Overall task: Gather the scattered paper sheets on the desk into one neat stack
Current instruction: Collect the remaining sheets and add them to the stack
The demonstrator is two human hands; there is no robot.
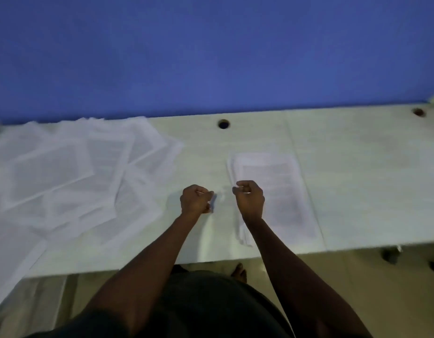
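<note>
bare desk (357,167) right, sheets (64,179) crowd left — stack (279,191) between

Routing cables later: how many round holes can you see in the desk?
2. One hole sits near the back edge at the middle of the desk; the other hole is at the far right back corner. The scattered sheets on the left could hide more.

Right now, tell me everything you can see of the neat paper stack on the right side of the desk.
The neat stack is white printed sheets, with a grey text block inside pale margins; the print is too blurred to read. It lies flat on the pale desk, long side running away from the person, near end close to the front edge. Sheet edges fan out slightly along its left side. The right hand, fingers curled, overlaps its left edge; contact cannot be told. It sits apart from the scattered sheets.
</note>
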